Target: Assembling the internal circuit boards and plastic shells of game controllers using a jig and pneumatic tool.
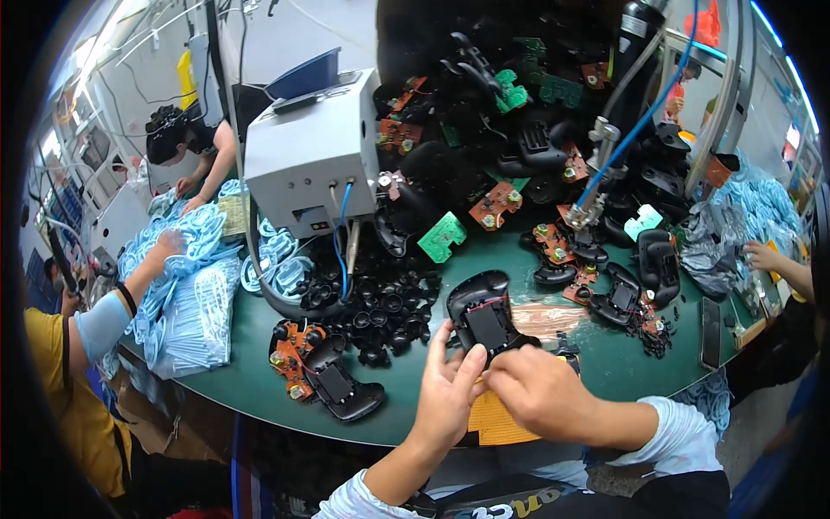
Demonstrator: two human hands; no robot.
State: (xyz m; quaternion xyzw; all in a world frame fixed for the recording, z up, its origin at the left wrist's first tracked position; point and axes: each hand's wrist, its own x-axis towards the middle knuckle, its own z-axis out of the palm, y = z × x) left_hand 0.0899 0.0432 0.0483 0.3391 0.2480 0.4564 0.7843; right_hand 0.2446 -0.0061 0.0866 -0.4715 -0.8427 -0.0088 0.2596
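Note:
A black game controller shell [477, 298] with a square black block in its middle and a thin red wire is tilted up in front of me. My left hand [443, 394] grips its lower left side between thumb and fingers. My right hand [540, 394] is closed at its lower right edge, fingertips pinched together; whatever they hold is hidden. To the left lies another controller half [341, 389] beside an orange circuit board [294, 359] with black thumbstick caps. A green circuit board [443, 238] rests just beyond the shell.
Loose black thumbstick caps [380, 316] lie left of centre, before a grey metal box [311, 151]. Controller parts [618, 294] and boards crowd the back and right. A metal fixture [596, 186] with a blue tube stands there. Co-workers handle light-blue cables [186, 307] at the left.

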